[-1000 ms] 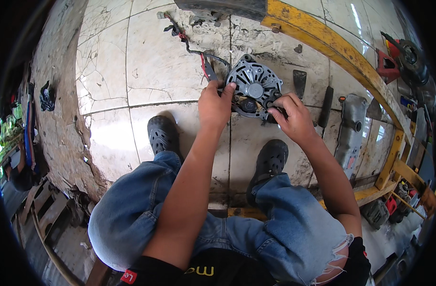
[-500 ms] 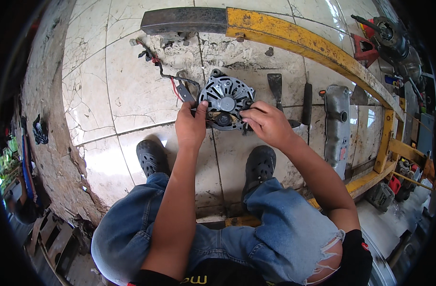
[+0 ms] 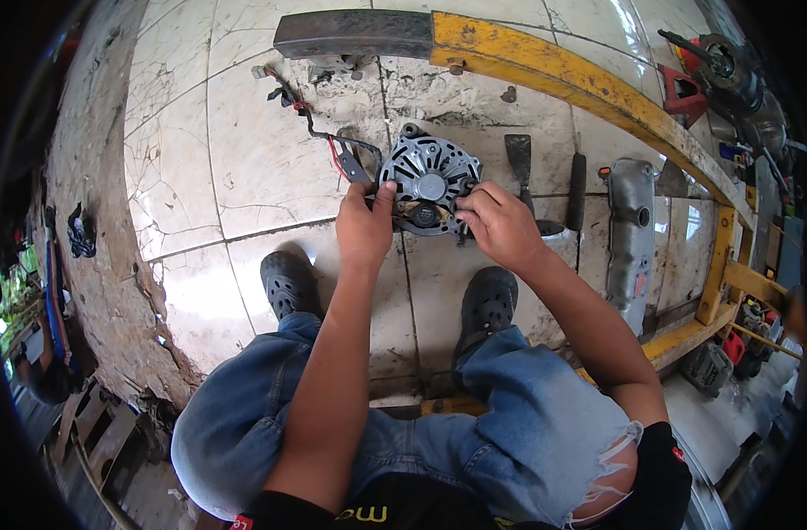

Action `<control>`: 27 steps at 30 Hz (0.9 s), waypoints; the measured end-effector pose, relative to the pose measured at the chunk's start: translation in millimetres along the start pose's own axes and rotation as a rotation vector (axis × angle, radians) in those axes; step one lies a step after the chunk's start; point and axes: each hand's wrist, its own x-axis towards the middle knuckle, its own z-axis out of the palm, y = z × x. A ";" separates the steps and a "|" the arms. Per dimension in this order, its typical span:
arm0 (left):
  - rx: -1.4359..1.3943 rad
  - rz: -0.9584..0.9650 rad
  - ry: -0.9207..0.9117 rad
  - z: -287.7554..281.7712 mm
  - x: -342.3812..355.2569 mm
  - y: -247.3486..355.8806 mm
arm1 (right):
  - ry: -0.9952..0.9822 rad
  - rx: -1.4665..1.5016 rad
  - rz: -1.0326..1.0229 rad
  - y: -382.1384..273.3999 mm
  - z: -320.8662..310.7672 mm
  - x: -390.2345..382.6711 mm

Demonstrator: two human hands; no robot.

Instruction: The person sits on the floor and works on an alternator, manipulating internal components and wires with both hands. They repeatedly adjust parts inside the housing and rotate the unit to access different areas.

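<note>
A silver alternator [image 3: 432, 187] with a slotted, finned end face lies on the tiled floor between my feet. Its near side carries a round black part [image 3: 426, 215]. My left hand [image 3: 364, 230] grips the left edge, thumb on top and fingers curled around the side. At the lower right rim, my right hand [image 3: 502, 231] has thumb and fingers pinched together against the housing; whatever is between the fingertips is hidden. A dark wiring harness [image 3: 317, 132] with a red wire runs from the alternator's left side toward the far left, beside a flat grey metal piece [image 3: 352, 168].
To the right lie a flat scraper [image 3: 519, 163], a dark-handled tool [image 3: 577, 185] and a grey metal engine cover [image 3: 631, 238]. A yellow steel frame [image 3: 545, 72] arches across the far side and down the right. Dark clogs [image 3: 487, 305] are near the alternator.
The whole view has shifted slightly, so everything appears a little farther right. Both hands keep the same places on the alternator, with only slight movement in the right fingers.
</note>
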 end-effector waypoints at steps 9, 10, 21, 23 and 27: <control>-0.003 -0.002 -0.009 1.1 0.2 -3.9 | -0.039 -0.152 -0.166 7.2 -17.5 1.1; 0.000 0.005 -0.009 1.0 0.8 -4.0 | -0.052 -0.196 -0.195 8.7 -22.1 3.0; 0.043 0.010 -0.016 -1.8 1.5 1.9 | -0.147 -0.328 -0.409 18.4 -23.8 16.3; 0.063 0.033 -0.001 -2.4 2.5 1.5 | -0.137 -0.340 -0.412 18.7 -19.8 14.8; 0.080 0.031 -0.019 -1.6 3.6 2.9 | -0.131 -0.300 -0.391 17.7 -17.4 12.4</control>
